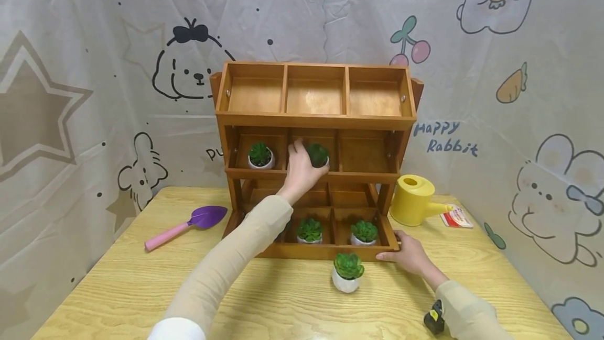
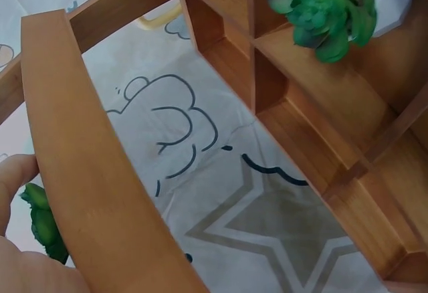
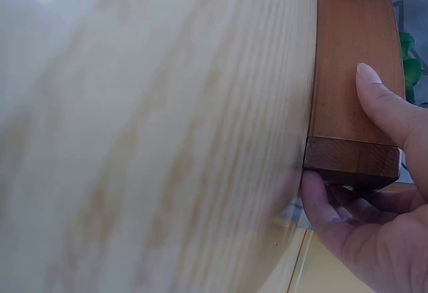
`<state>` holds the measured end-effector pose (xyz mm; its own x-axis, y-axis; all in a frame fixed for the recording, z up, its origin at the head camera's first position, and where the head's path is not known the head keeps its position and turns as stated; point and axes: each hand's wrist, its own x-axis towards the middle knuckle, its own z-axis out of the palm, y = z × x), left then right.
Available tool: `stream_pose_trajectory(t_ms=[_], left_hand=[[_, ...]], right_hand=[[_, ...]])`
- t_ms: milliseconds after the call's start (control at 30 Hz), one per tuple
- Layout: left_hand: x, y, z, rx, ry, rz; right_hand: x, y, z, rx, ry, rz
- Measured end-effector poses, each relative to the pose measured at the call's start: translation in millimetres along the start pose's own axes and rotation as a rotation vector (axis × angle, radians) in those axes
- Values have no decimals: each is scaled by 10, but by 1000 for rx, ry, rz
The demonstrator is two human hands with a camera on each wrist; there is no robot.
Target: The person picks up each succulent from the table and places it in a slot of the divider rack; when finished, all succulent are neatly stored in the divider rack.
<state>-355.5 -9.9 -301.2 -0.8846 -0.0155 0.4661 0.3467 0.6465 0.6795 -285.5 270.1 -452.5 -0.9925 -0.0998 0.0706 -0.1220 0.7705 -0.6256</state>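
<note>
A wooden three-tier shelf point(image 1: 316, 120) with divided compartments stands on the table. At the middle tier's centre compartment my left hand point(image 1: 302, 170) grips a small potted succulent point(image 1: 318, 155); in the left wrist view the hand point(image 2: 27, 259) shows beside green leaves point(image 2: 45, 229), partly behind a wooden board. Another potted succulent point(image 1: 261, 155) sits in the compartment to the left. My right hand point(image 1: 411, 253) holds the front right corner of the bottom tier. Seen from the right wrist, the thumb lies on the front board point(image 3: 354, 59) and the fingers are around its end.
Two potted succulents, one central point(image 1: 310, 230) and one right point(image 1: 364, 232), sit in the bottom tier. Another succulent point(image 1: 347, 272) stands on the table before the shelf. A purple trowel point(image 1: 189, 226) lies left; a yellow watering can point(image 1: 413, 201) and a red-white packet point(image 1: 456, 216) are right.
</note>
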Motion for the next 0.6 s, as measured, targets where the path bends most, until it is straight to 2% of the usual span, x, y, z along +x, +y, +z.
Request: stream_pose_trajectory(t_ms=[133, 233, 333, 500, 600], left_hand=[[-53, -32, 7, -56, 53, 7], [-100, -72, 17, -93, 102, 39], [-175, -133, 38, -124, 137, 123], [-376, -233, 94, -134, 154, 293], [-501, -273, 139, -137, 176, 353]], right_hand=[[-5, -8, 1, -6, 0, 5], [-8, -14, -2, -8, 1, 3], [-5, -13, -1, -7, 3, 6], [-14, -22, -3, -19, 3, 3], [-11, -30, -5, -34, 6, -5]])
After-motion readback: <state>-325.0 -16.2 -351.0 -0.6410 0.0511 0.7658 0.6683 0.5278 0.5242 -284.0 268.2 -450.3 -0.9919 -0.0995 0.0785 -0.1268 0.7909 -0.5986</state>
